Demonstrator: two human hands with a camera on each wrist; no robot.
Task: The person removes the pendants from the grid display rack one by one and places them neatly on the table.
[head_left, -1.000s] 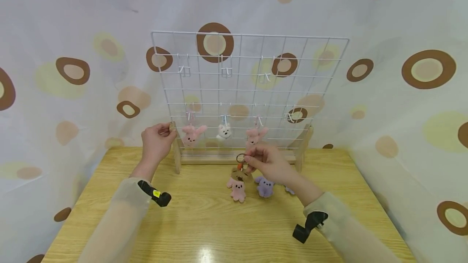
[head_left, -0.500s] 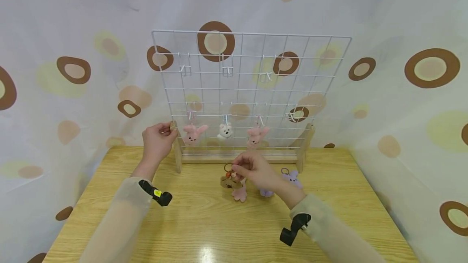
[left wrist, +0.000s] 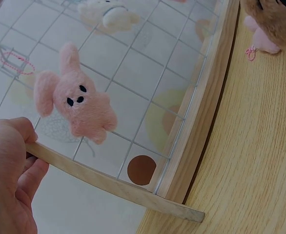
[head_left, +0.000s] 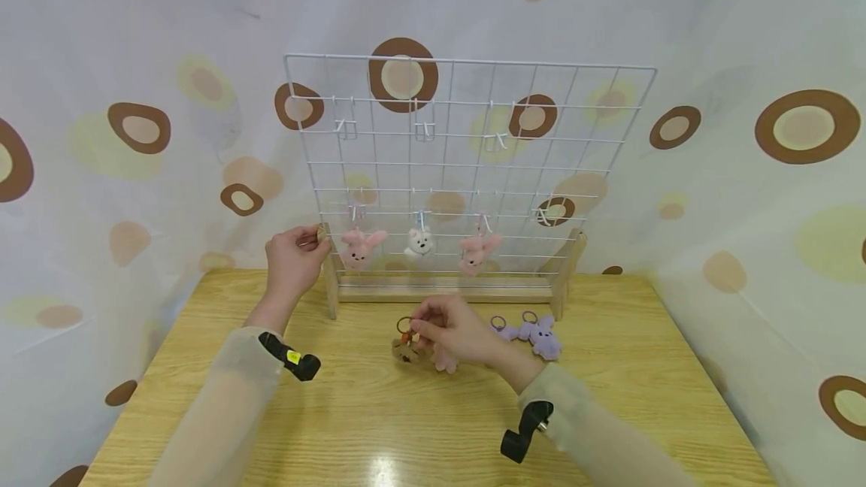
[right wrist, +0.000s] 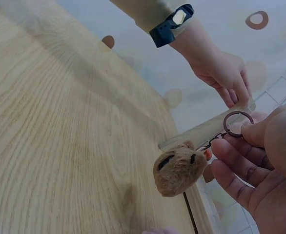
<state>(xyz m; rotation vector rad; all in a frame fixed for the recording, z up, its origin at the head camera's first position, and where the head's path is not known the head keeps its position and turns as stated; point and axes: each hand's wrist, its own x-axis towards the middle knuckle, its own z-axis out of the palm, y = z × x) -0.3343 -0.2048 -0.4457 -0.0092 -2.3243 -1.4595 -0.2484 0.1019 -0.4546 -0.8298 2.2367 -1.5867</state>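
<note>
My right hand (head_left: pixel 449 333) pinches the metal ring (right wrist: pixel 238 124) of a brown plush keychain (right wrist: pixel 179 169) between thumb and fingers. The brown plush dangles by a short chain with an orange bead, low over the table in front of the rack. On the left, my left hand (head_left: pixel 294 261) grips the top of the rack's wooden side leg (left wrist: pixel 109 181). A white wire grid rack (head_left: pixel 460 167) leans in its wooden stand. From its lower hooks hang a pink rabbit plush (left wrist: pixel 82 100), a white plush (head_left: pixel 420 243) and another pink plush (head_left: pixel 479 252).
A pink plush (head_left: pixel 443 359) lies on the wooden table (head_left: pixel 379 427), partly behind my right hand. To its right lie purple plush keychains (head_left: pixel 544 338) with rings. White hooks (head_left: pixel 425 130) on the upper grid and one at lower right (head_left: pixel 541 215) bear nothing.
My right hand has moved left and toward me, carrying the brown plush keychain; the purple plushes now show more behind it. My left hand stays on the rack's leg.
</note>
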